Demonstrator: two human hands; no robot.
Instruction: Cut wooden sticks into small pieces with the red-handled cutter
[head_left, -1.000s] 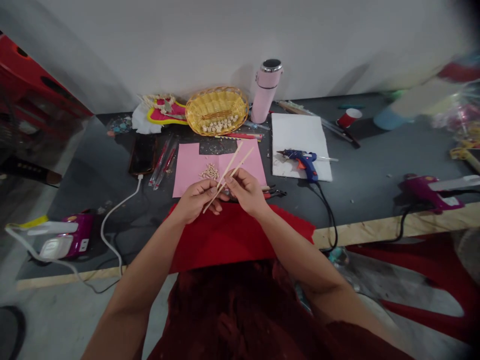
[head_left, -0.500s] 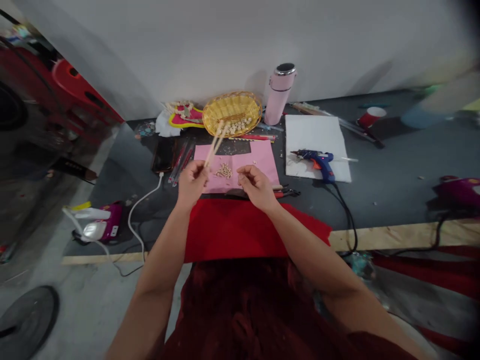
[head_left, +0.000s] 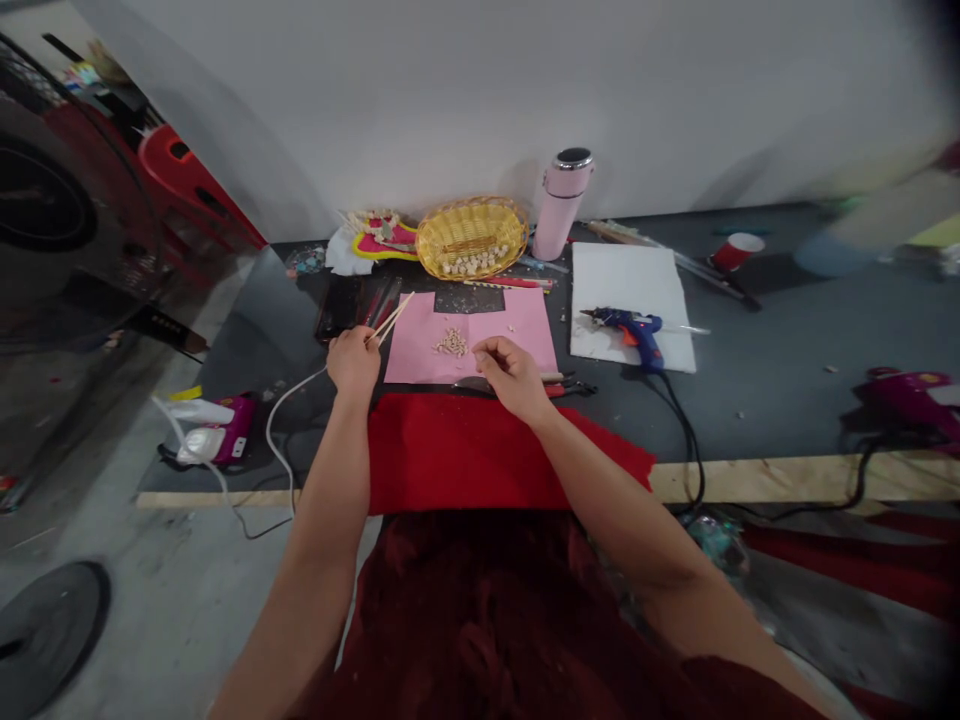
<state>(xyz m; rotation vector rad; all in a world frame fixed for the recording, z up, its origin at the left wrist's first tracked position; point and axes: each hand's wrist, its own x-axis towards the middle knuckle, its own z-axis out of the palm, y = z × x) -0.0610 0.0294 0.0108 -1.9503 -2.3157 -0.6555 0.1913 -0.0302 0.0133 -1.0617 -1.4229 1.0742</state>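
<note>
My left hand [head_left: 354, 360] is closed round thin wooden sticks [head_left: 391, 318], which point up and to the right at the left edge of a pink paper sheet [head_left: 409, 350]. Over the sheet's right part, my right hand [head_left: 510, 372] has thumb and forefinger pinched together; whatever is between them is too small to name. A small heap of pale wooden bits [head_left: 451, 343] lies on the paper between my hands. Beyond it, a yellow woven basket [head_left: 472, 225] holds several small whitish pieces.
A blue glue gun [head_left: 634, 330] lies on a white board [head_left: 626, 270] at right. Behind stands a pink bottle [head_left: 562, 205]. Pliers [head_left: 570, 388] lie by my right hand, and red cloth [head_left: 480, 450] covers the table's front. A phone [head_left: 339, 308] is left of the paper.
My left hand has moved left and tipped the sticks lower, from over the paper to its left edge. My right hand keeps its pinch in nearly the same place.
</note>
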